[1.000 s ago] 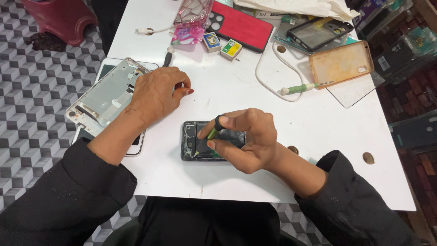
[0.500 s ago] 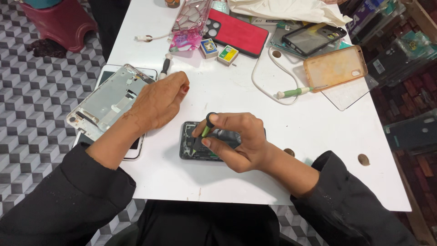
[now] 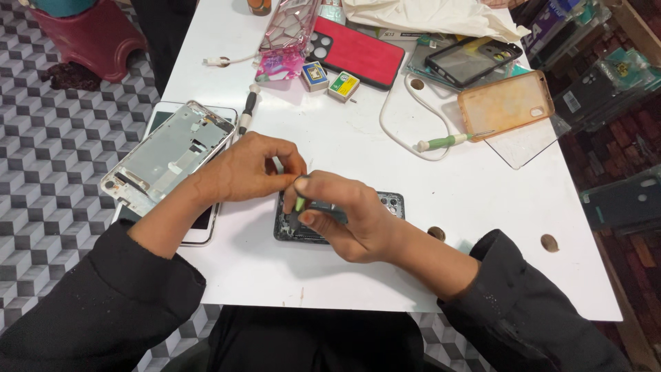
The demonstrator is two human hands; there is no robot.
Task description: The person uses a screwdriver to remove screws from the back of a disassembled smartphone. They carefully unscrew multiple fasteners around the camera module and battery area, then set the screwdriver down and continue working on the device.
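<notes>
An opened dark phone lies flat on a white table, near the middle of its front edge, with its insides showing. The right hand rests over the phone, fingers curled closed around a small green-handled tool held upright, its tip down inside the phone body. The left hand sits just beside it, touching the phone's upper left corner; its thumb and fingertips are pinched together close to the top of the tool, though whether they grip anything is too small to tell. Both arms wear black sleeves.

Toward the table's left edge lies a bare silver phone frame, resting on top of a white phone. A black-handled tool lies just beyond the frame. Toward the far edge sit a red phone case, a clear patterned case and two small boxes. Toward the right edge lie a translucent orange case, a green-handled screwdriver and a looping white cable. White cloth is bunched at the far edge.
</notes>
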